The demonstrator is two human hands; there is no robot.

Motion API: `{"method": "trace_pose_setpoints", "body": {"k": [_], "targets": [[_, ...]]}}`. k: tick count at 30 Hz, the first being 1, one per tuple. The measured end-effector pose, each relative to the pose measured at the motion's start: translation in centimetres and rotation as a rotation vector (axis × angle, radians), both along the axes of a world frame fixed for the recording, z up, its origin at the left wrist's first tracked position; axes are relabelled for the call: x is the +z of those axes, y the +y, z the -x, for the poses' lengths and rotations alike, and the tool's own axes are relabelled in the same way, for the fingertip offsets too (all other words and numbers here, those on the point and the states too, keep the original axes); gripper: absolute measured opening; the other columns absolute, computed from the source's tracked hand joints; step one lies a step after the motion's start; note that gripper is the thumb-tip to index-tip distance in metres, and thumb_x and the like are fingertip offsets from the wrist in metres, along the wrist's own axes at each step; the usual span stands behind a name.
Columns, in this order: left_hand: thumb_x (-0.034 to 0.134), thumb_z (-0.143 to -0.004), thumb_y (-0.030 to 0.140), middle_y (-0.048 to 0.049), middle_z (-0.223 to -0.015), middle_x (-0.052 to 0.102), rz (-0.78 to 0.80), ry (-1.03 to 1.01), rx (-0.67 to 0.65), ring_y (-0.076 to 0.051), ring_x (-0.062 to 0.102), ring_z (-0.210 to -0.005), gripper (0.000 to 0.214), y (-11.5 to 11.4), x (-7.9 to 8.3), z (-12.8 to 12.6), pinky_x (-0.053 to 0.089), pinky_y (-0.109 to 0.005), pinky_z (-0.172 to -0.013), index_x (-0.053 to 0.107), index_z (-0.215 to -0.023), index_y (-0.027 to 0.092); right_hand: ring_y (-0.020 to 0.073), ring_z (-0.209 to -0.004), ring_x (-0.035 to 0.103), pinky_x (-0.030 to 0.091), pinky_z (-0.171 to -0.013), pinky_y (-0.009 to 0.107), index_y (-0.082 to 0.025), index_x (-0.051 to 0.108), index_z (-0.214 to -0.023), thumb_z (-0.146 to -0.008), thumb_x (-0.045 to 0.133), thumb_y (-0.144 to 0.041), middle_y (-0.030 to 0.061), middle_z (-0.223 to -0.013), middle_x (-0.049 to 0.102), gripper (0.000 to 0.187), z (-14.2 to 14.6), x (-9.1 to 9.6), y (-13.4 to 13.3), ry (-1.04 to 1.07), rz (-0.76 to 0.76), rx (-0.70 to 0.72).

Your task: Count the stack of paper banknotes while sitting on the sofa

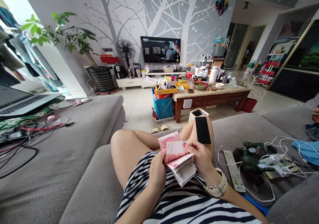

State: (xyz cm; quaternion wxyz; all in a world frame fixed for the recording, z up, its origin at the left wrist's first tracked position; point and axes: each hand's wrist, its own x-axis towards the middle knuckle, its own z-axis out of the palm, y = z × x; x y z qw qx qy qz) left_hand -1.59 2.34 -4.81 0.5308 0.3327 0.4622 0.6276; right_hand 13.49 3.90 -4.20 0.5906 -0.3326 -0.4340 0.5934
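Observation:
A thick stack of pink and white banknotes (183,170) is held above my striped lap, with its layered edges facing me. My left hand (158,169) is closed around the stack's left side, thumb on top; its other fingers are mostly hidden beneath. One pink note (169,137) fans away at the far side. My right hand (200,156), with a cream watch (217,185) on its wrist, pinches the right edge of an upper note (176,150). A smartphone (202,130) with a dark screen rests on my right thigh, just beyond that hand.
On the grey sofa (239,127) to my right lie a remote control (233,170), a dark green object (251,157) and white cables. Tangled cables (30,131) and a laptop (25,101) lie left. A cluttered coffee table (209,97) stands ahead, beside a blue bin (163,107).

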Motion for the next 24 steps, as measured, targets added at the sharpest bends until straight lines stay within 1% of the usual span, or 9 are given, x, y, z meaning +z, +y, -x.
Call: {"method": "trace_pose_setpoints", "body": {"k": [4,10,15,21,24], "targets": [[0.06,-0.071,0.035,-0.0065,-0.071,0.072,0.001,-0.007,-0.035,-0.025,0.063,-0.071,0.019,-0.08,0.08,0.05,0.048,-0.031,-0.065,0.068,-0.06,0.021,0.0112,-0.056,0.04,0.032,-0.055,0.025,-0.017,0.06,-0.064,-0.074,0.075,-0.04,-0.0029,-0.061,0.053,0.029,0.03,0.1,-0.07,-0.004,-0.003,-0.009],[0.061,-0.07,0.036,-0.0052,-0.073,0.073,0.023,-0.082,-0.045,-0.025,0.064,-0.074,0.017,-0.16,0.37,-0.24,0.047,-0.03,-0.064,0.069,-0.063,0.022,0.0112,-0.057,0.041,0.032,-0.055,0.024,-0.017,0.061,-0.066,-0.073,0.077,-0.039,-0.0028,-0.062,0.053,0.027,0.08,0.12,-0.09,-0.003,0.006,-0.014],[0.064,-0.068,0.036,-0.0054,-0.076,0.074,0.041,-0.122,-0.037,-0.023,0.063,-0.07,0.017,-0.04,0.26,-0.32,0.048,-0.03,-0.063,0.068,-0.062,0.021,0.0113,-0.057,0.041,0.031,-0.056,0.024,-0.017,0.062,-0.068,-0.075,0.075,-0.038,-0.0031,-0.063,0.053,0.025,0.05,-0.1,-0.1,0.001,-0.006,-0.004],[0.064,-0.069,0.035,-0.0051,-0.077,0.074,0.045,-0.13,-0.043,-0.022,0.062,-0.069,0.017,-0.16,0.41,-0.32,0.049,-0.031,-0.068,0.07,-0.064,0.02,0.0117,-0.06,0.044,0.033,-0.058,0.024,-0.017,0.064,-0.069,-0.076,0.075,-0.036,-0.0021,-0.065,0.056,0.023,-0.02,-0.21,-0.12,-0.003,-0.021,-0.006],[0.064,-0.069,0.036,-0.0034,-0.071,0.072,0.059,-0.119,-0.027,-0.02,0.061,-0.065,0.018,-0.27,0.5,-0.34,0.048,-0.029,-0.065,0.069,-0.063,0.02,0.012,-0.059,0.044,0.033,-0.057,0.024,-0.017,0.064,-0.069,-0.076,0.075,-0.037,-0.0018,-0.065,0.056,0.024,-0.03,-0.23,-0.14,-0.015,-0.022,-0.009]]}}
